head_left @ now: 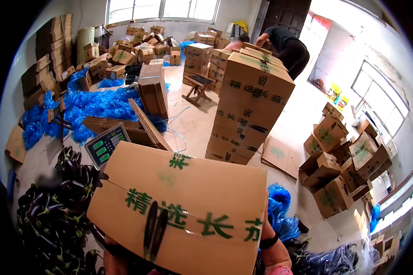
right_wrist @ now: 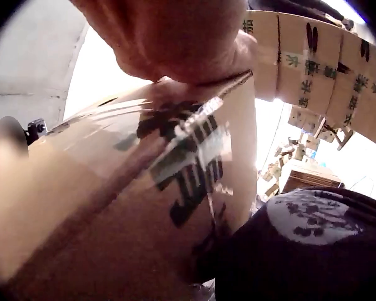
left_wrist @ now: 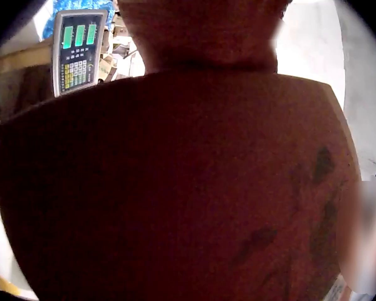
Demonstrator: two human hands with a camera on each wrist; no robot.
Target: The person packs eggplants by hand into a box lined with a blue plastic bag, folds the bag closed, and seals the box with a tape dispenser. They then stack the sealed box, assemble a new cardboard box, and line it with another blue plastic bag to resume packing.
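Observation:
A taped cardboard box (head_left: pixel 179 201) with green characters and a printed pair of dark eggplants fills the front of the head view, tilted, held between both hands. My left hand (left_wrist: pixel 207 37) is at its left side, fingers hidden beyond the box edge; the shaded box wall covers most of the left wrist view. On the opposite side my right hand (right_wrist: pixel 182 44) grips the box edge, fingertips out of sight behind the cardboard. Just beyond the box stands a scale display (head_left: pixel 107 145) with green screens. Loose eggplants (head_left: pixel 50 220) lie heaped to the left.
A tall stack of matching boxes (head_left: pixel 250 105) rises ahead, with a bending person (head_left: pixel 287 48) behind it. Flattened cartons (head_left: pixel 152 91), blue plastic (head_left: pixel 101 103) and a small stool (head_left: pixel 198 87) occupy the floor ahead-left. Open cartons (head_left: pixel 328 169) pile up at right.

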